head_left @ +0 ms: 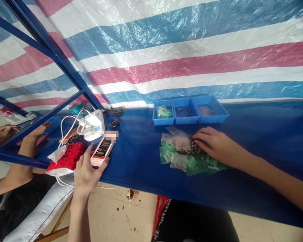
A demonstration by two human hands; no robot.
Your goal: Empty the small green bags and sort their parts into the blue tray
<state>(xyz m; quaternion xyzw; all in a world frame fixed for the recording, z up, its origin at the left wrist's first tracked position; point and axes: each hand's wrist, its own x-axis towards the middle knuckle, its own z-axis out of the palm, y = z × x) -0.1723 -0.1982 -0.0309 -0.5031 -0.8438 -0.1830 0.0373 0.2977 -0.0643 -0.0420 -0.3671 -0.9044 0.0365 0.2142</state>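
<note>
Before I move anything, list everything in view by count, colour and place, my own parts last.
Table: one, blue, centre
Striped tarpaulin: one, red-white-blue, behind table
Metal frame: one, blue, left
Trays: three, blue, table's far edge
Plastic bags: many, green and clear, heaped before trays
Small parts: uncounted, dark, in heap
Smartphone: one, pale, table's left
Power strip: one, white, beyond smartphone
Cables: several, white, by power strip
Tissue pack: one, red, left of smartphone
Mouse-like object: one, black, right of power strip
Floor: one, beige, below
Co-worker: at least one, black-and-white clothes, far left
Left hand: one, bare, at smartphone
Right hand: one, bare, at heap
Lap: one, black-clad, bottom
</note>
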